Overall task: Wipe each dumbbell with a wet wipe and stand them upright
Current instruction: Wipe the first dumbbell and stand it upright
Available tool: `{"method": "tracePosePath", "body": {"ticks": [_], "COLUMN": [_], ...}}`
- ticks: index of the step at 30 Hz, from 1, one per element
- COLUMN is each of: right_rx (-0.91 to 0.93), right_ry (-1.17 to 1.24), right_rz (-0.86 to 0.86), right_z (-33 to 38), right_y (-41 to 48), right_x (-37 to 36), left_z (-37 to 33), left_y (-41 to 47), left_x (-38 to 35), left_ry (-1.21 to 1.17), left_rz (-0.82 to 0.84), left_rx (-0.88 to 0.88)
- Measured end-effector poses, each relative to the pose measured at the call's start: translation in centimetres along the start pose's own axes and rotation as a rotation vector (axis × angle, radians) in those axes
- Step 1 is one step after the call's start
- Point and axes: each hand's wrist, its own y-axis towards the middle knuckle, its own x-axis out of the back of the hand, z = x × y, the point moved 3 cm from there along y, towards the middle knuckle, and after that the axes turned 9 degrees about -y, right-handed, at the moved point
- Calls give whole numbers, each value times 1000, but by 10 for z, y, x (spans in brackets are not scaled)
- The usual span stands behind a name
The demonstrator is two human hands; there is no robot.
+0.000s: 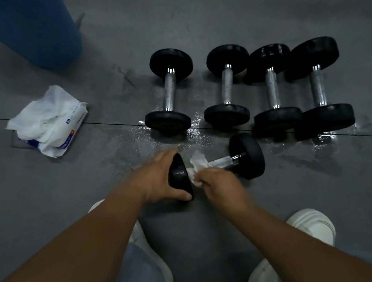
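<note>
A black dumbbell [247, 155] with a chrome handle lies on its side on the grey floor, just in front of me. My left hand [160, 182] grips its left head. My right hand [220, 180] holds a white wet wipe [198, 163] against the handle near that head. Behind it, several more black dumbbells lie side by side in a row, from the leftmost dumbbell [169, 89] to the rightmost dumbbell [318, 84].
An open pack of wet wipes [50, 120] lies on the floor at the left. A blue cylinder [26, 29] stands at the back left. Wet patches [145, 137] shine on the floor around the dumbbells. My white shoes [314, 227] are at the bottom.
</note>
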Motion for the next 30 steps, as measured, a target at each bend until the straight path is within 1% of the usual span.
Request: {"method": "tracePosePath", "body": {"ticks": [1,2,3,4,5,6,7,8,9,10,12,14,17,19,21,23,25,27,28,29,30], "right_rx": [-85,-221,-430,-690,-940,-1117,-1189,-1220,-1237,-1251,-1307,-1333,-1293,-1297,-1255,-1276,-1300,-1277,-1204,-1067,-873], "right_ry": [22,103,272,553,929,1310,1642,1868,2000,2041,2025,2050,2138,2183,2239,2213,2058,1743,1542,1309,1049], "right_rz": [-61,-137,-198,-236,-235,-226,-253,-294,-339,-382,-458,-496,-503,-563,-620,-654,-628,-594,-563,-510,-428], "right_z": [-10,-18,-24,-29,-29,-27,-25,-27,-28,-28,-29,-33,-46,-39,-31,-29,-32,-25,-18,-9,1], "right_y": [-6,-14,-21,-25,-22,-14,-5,4,8,6,-13,-24,-5,-2,-13,-19,-9,1,5,9,11], "right_x": [4,9,8,2,-8,-18,-22,-24,-23,-22,-25,-30,-24,-16,-17,-19,-19,-17,-14,-10,-9], "left_z": [2,2,2,0,-1,-2,-4,-7,-9,-10,-11,-11,-11,-10,-9,-10,-9,-9,-9,-9,-8], "left_y": [1,1,2,3,4,6,7,7,8,9,10,11,11,10,10,10,11,10,10,10,11], "left_x": [0,0,0,1,1,2,2,3,3,4,5,5,2,1,2,3,2,1,1,2,2], "left_ry": [14,19,19,17,15,20,33,53,71,83,95,110,112,104,84,73,66,71,71,68,63], "left_rz": [-4,-8,-9,-10,-10,-14,-17,-19,-21,-19,-5,-5,-4,-2,2,-2,0,-4,-6,-7,-9], "left_rx": [10,15,14,10,10,11,8,4,4,8,16,11,2,6,21,20,21,25,27,30,28]}}
